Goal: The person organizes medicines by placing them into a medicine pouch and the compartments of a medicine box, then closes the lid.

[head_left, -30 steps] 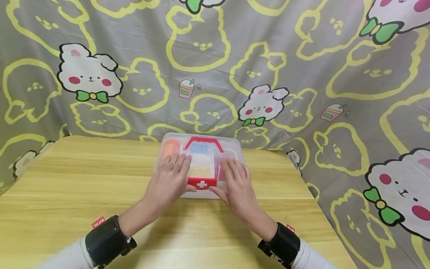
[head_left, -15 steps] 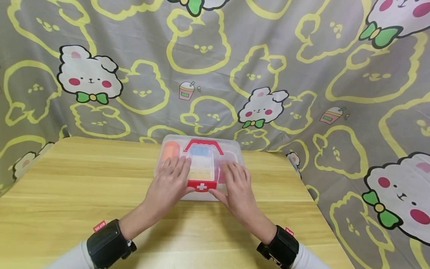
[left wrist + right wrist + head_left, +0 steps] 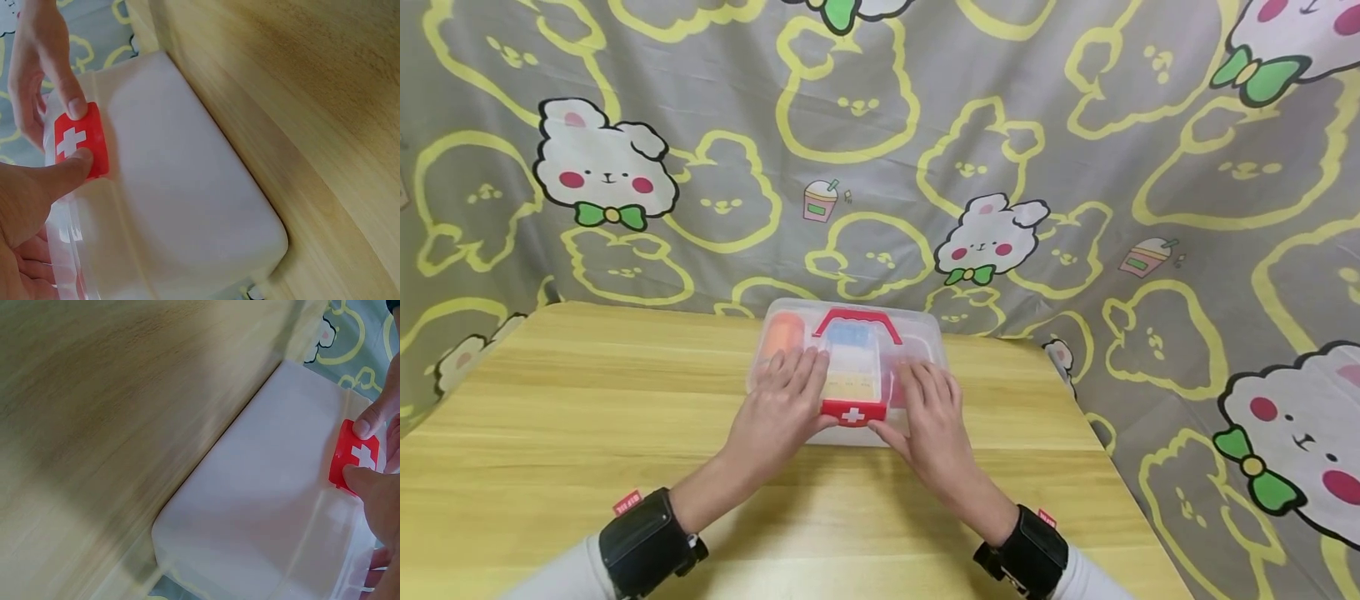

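A translucent first-aid box sits on the wooden table with its lid down. Its red latch bears a white cross and lies at the front edge. My left hand rests with its fingers spread over the left of the lid; its thumb presses the lower part of the latch in the left wrist view. On the right side of the lid lie the fingers of my right hand, with that thumb on the latch's other end. A red handle lies flat on the lid.
Through the lid show an orange cylinder and blue and yellowish things in the middle. The wooden table extends around the box. A grey curtain with cartoon rabbits hangs right behind the box and along the sides.
Both hands stay in place on the lid and latch, and the box stays put. Only the head view shifts slightly.
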The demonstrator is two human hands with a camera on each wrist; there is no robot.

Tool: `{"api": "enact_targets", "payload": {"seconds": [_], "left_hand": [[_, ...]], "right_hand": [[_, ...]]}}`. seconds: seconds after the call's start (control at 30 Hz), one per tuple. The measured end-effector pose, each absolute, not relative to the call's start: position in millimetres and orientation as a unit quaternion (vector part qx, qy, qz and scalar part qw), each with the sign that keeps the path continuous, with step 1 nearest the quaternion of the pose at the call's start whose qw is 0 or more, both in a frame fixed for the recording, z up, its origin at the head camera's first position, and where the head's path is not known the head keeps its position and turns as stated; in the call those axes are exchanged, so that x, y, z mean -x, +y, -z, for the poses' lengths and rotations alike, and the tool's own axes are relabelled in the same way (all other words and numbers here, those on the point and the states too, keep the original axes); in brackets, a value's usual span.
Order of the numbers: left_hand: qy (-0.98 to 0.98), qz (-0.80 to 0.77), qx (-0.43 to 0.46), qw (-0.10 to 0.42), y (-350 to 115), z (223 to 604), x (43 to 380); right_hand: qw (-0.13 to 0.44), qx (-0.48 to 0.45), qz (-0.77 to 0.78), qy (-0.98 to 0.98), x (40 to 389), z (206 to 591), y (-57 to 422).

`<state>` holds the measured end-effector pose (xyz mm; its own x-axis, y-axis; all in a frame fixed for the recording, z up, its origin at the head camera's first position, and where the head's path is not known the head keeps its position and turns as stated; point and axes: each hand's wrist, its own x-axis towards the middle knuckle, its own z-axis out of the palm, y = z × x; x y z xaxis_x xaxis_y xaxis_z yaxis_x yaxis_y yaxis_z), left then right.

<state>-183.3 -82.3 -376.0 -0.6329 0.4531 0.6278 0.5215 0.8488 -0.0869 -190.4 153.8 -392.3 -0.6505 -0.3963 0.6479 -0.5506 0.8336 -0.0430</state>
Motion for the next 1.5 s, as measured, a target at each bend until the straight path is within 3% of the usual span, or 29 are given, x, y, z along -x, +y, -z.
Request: {"api": "enact_targets", "payload": {"seconds": [0.67,0.83,0.97,1.17,1.5], "left_hand": [[-0.885,0.049,0.278,0.370,-81.0,381.2,187.8],[-0.893,0.057,0.270,0.356,-78.4,376.9,186.5],[-0.915,0.073,0.265,0.295,-79.0,357.6,185.8],[-0.948,0.169,0.242,0.122,-89.3,305.3,209.2],[-0.973,0.177,0.144,-0.021,-106.9,282.8,267.1]], "right_hand": [[0.360,-0.269,-0.104,-0.887,194.8,398.0,155.5],[0.361,-0.268,-0.108,-0.887,194.1,398.1,156.2],[0.362,-0.270,-0.105,-0.886,194.3,398.9,156.0],[0.363,-0.274,-0.105,-0.885,195.6,399.0,156.5],[0.341,-0.268,-0.113,-0.894,192.9,397.6,158.4]]}}
